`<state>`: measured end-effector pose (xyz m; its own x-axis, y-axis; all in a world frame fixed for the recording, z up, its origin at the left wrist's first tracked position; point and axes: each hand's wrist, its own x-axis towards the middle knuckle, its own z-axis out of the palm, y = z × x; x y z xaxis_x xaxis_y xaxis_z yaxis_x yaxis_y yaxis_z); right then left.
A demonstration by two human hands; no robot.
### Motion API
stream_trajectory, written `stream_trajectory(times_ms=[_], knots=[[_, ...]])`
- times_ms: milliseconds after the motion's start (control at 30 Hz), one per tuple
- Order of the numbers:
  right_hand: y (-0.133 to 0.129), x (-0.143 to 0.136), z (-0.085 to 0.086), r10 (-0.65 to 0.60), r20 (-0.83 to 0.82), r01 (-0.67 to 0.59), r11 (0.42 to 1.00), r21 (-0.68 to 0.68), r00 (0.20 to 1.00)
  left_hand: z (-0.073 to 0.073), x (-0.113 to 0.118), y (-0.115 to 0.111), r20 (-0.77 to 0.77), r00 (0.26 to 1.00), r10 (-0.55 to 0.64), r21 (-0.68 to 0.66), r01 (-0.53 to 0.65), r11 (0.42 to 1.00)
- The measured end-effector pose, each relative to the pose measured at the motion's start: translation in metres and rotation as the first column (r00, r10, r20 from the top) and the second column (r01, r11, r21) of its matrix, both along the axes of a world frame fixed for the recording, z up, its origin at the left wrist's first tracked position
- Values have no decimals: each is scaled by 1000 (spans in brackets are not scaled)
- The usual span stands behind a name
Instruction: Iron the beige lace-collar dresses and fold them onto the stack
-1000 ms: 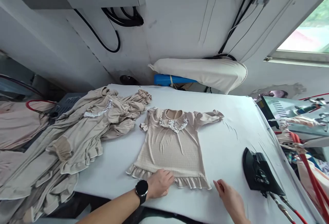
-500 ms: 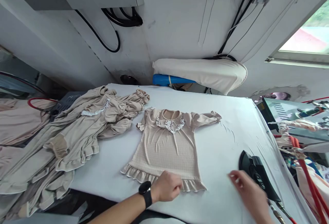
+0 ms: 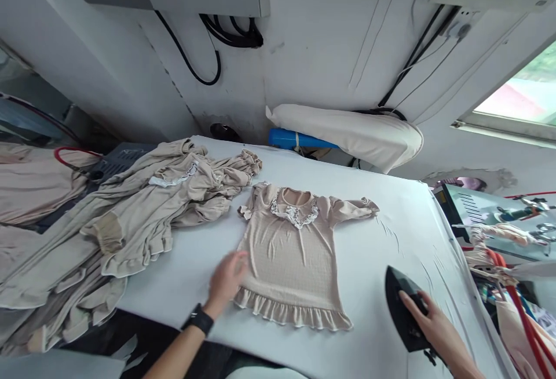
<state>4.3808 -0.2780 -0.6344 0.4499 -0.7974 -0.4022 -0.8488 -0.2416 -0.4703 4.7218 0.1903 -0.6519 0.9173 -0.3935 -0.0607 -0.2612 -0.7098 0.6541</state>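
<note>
A small beige dress [image 3: 295, 257] with a lace collar and a ruffled hem lies spread on the white padded table [image 3: 373, 246]. At the dress's left edge, above the hem, is my left hand [image 3: 228, 277], its fingers apart and slightly blurred, with a black watch on the wrist. Over on the right, my right hand [image 3: 428, 318] is wrapped round the handle of a black iron [image 3: 403, 303], whose tip points up and left. The iron is apart from the dress.
A heap of beige garments [image 3: 143, 217] covers the table's left side. Behind the back edge are a cream padded board [image 3: 347, 130] and a blue cylinder [image 3: 304, 139]. At the right stands a metal box [image 3: 473, 211] with red hoses.
My left hand has moved left from the hem to the dress's side, and the left side of the dress lies further in. My right hand has taken hold of the iron and turned it.
</note>
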Motion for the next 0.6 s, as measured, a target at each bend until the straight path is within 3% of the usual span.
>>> stream_trajectory(times_ms=[67,133,233,300,367,500,600], knots=[[53,34,17,183,-77,-177,981,81,980,-6,34,50,83,989,123,176,-136,975],[110,71,29,411,-72,-399,907,133,909,-16,46,81,-42,992,120,307,-101,946],[179,113,31,682,-24,-673,726,143,731,-28,41,96,-321,943,82,284,13,959],[201,123,23,755,-65,-745,654,127,652,-31,34,99,-390,918,67,199,13,980],[206,122,13,760,-146,-753,649,112,633,-32,28,105,-395,915,86,164,-22,986],[216,131,0,704,-217,-691,709,142,677,-31,16,122,-351,922,165,251,-77,965],[268,174,-3,731,-166,-717,682,143,662,-33,10,133,-347,923,165,266,-72,961]])
